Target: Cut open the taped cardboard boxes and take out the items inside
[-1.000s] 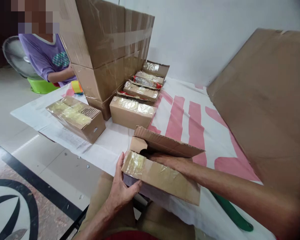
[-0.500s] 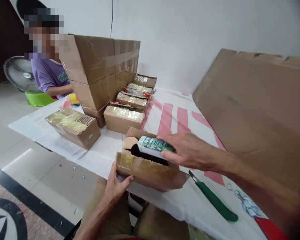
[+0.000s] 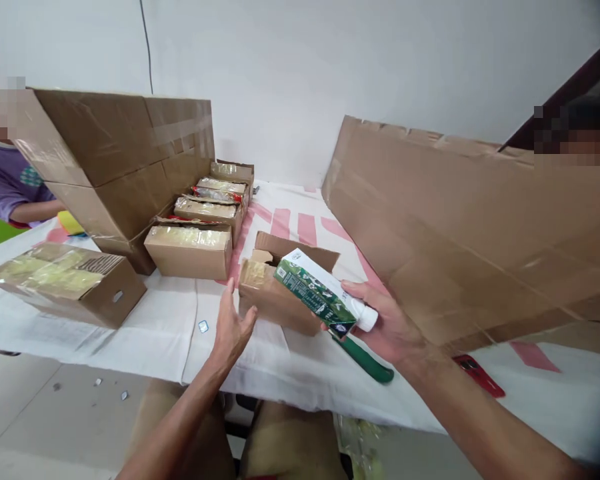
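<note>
My right hand (image 3: pixel 380 327) grips a green-and-white drink carton (image 3: pixel 320 287) with a white screw cap, tilted above an opened small cardboard box (image 3: pixel 275 300). The box stands with its back flap raised, and the carton hides part of it. Just left of that box is my left hand (image 3: pixel 234 327), its thumb and fingers apart and nothing in it. A green-handled knife (image 3: pixel 365 360) lies on the cloth below the carton; its blade is hidden from view.
Several opened boxes (image 3: pixel 187 252) stand in a row beside a tall cardboard stack (image 3: pixel 125 140). A taped box (image 3: pixel 65 283) lies at left. A large cardboard panel (image 3: pixel 455 233) rises at right, near a red phone (image 3: pixel 479 375). People sit at left and beyond the panel.
The carton has come up out of the opened box in my right hand, its capped end now showing. My left hand has let go of the box. The view has turned right.
</note>
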### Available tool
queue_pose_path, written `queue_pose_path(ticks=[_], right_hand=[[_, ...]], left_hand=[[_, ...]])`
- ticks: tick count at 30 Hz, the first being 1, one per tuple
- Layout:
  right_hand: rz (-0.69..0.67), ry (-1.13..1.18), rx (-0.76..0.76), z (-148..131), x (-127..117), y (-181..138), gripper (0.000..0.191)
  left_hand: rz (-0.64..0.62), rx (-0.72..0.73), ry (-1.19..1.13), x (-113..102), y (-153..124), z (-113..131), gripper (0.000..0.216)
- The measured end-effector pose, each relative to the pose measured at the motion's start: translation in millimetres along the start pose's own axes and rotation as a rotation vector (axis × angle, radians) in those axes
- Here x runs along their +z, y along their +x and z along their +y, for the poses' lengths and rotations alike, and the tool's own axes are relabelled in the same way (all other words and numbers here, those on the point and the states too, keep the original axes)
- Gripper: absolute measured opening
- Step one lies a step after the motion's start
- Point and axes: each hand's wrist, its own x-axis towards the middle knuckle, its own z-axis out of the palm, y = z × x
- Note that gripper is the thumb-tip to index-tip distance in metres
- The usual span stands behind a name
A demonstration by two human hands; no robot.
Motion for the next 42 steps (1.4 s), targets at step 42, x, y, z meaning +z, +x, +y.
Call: queue_pose_path(ticks=[42], right_hand=[[-0.012,-0.428,-1.118,-61.3,129.5,-38.5,0.039]], left_hand=[[-0.187,0.395,-0.268,-196.1,36.7,239.4,0.027]])
